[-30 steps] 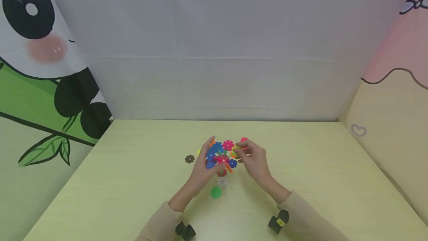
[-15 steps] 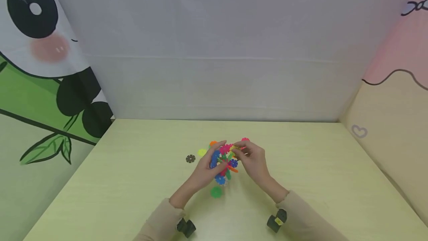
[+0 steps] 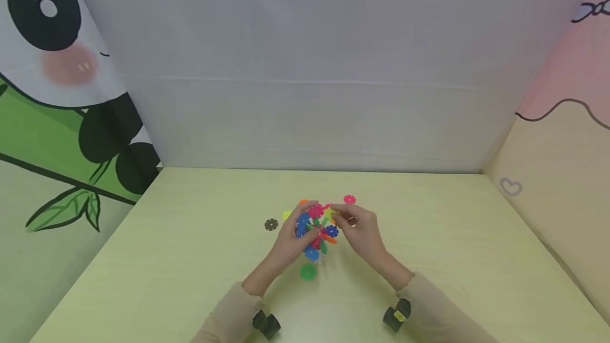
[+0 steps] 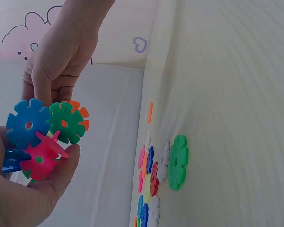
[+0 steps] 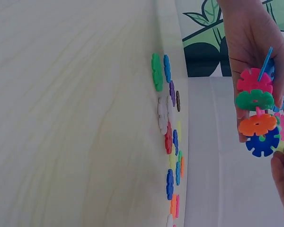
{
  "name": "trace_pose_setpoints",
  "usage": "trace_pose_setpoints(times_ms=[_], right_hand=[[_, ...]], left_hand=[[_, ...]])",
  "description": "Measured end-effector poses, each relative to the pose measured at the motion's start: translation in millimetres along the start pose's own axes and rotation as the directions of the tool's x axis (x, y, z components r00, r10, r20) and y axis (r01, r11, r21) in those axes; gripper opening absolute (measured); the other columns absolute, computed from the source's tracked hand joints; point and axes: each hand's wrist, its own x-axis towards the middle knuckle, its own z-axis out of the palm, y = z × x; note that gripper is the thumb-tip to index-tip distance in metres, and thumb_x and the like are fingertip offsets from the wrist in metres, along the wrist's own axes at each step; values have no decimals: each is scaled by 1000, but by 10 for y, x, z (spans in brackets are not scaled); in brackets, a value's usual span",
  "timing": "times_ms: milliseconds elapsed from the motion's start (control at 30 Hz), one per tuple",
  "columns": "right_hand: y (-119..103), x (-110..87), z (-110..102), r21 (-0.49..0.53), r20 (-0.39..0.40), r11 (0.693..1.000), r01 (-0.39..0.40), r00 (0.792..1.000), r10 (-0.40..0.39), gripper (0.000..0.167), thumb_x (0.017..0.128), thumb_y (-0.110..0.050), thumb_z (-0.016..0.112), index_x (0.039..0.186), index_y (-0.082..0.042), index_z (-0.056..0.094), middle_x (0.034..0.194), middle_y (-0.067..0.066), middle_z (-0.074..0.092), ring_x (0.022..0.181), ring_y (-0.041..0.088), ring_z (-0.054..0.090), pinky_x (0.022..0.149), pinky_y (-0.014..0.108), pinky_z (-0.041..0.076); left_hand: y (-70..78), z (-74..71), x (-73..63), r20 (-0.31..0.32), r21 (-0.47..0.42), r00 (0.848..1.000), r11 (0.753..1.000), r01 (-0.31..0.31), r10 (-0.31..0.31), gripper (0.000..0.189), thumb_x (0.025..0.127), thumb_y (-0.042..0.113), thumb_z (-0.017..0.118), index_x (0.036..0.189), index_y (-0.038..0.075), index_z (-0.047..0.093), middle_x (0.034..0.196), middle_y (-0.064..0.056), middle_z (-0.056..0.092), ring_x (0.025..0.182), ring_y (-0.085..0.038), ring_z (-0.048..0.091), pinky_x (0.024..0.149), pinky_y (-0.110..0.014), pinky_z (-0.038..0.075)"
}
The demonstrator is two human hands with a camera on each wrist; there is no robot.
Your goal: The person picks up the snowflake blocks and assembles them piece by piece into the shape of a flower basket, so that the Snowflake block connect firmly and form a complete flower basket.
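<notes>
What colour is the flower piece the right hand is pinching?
Yellow. The flower piece shows best in the head view.

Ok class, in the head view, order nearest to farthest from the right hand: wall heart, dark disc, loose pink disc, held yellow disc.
1. Yellow disc: right hand pinches it
2. Pink disc: just beyond that hand
3. Dark disc: past left hand
4. Heart: on right wall
</notes>
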Motion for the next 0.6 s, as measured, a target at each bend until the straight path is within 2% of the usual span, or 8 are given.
trace_pose_setpoints(times_ms=[100,133,200,267,333,467,533,600], right_hand=[[0,-8,18,-8,-7,1000,17,1000,-17,16,84,5,71,100,3,74,85,14,76,72,26,72,66,21,59],[-3,-8,20,-11,-9,1000,27,1000,-27,16,84,5,71,99,3,74,84,14,76,72,26,72,66,22,60],[-10,-4,19,-14,-5,999,36,999,-36,15,84,6,71,98,3,74,84,14,76,72,25,72,66,23,60],[-19,4,20,-15,1,999,31,1000,-31,15,83,7,71,97,4,75,83,15,76,70,26,71,66,22,60],[-33,15,18,-15,7,1000,21,1000,-21,15,82,8,72,97,5,75,82,16,76,69,26,72,66,21,59],[-56,51,-14,-24,29,1000,-11,1000,11,17,83,7,71,99,4,75,83,16,76,71,26,72,67,19,59],[-48,74,-54,-26,72,999,-39,997,41,18,85,3,71,103,3,74,88,16,76,76,26,72,70,18,58],[-15,99,-118,-18,126,996,-84,988,86,22,88,-1,69,109,2,72,94,17,75,82,27,72,73,18,58]], left_hand=[[-10,2,-1,-14,-1,1000,1000,16,-16,51,92,3,62,141,11,49,148,-17,47,127,-39,52,99,-51,53],[-12,4,0,-20,-6,1000,1000,18,-18,51,91,2,62,140,10,50,147,-18,48,117,-33,59,92,-42,57],[-15,12,2,-37,-26,999,999,22,-23,51,90,0,63,139,9,52,145,-18,50,95,-20,65,79,-27,57],[-7,23,4,-56,-47,998,999,25,-27,51,89,-3,63,138,7,53,143,-19,51,74,-8,59,65,-17,50],[5,34,7,-73,-70,997,997,27,-33,51,88,-6,62,137,7,54,141,-20,53,61,-2,51,56,-13,44],[26,56,24,-92,-89,995,996,25,-33,50,89,-6,61,136,6,54,137,-20,56,86,-12,64,71,-17,54],[19,57,31,-85,-91,996,996,21,-29,49,90,-4,61,137,6,53,135,-20,57,99,-24,66,80,-27,59],[-5,48,35,-81,-77,996,997,16,-22,49,90,-2,61,138,6,52,139,-19,56,115,-33,61,92,-37,57]])
